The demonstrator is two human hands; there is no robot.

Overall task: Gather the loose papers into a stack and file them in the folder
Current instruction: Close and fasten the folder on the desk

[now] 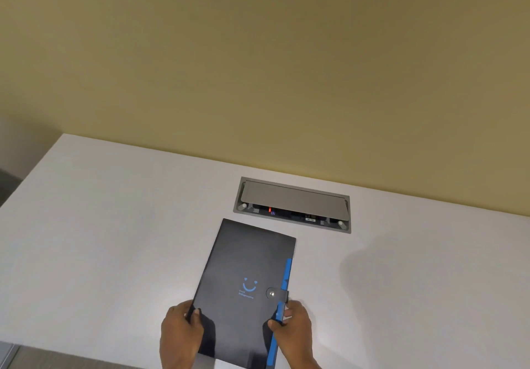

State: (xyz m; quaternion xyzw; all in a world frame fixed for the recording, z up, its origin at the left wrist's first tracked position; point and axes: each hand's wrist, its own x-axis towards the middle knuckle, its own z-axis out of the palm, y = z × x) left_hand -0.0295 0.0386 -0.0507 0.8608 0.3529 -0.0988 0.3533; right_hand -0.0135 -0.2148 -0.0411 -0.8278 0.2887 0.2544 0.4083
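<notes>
A black folder (246,271) with a blue smiley logo, a blue right edge and a snap strap lies closed on the white table (114,239), its near end over the front edge. My left hand (179,334) grips the folder's lower left edge, thumb on the cover. Along the lower right edge, by the blue strip, my right hand (295,328) holds it just below the snap. No loose papers are visible.
A grey recessed cable box (292,203) with its lid tilted open sits in the table just beyond the folder, close to the yellow wall (258,67). The table's left edge runs diagonally at the far left.
</notes>
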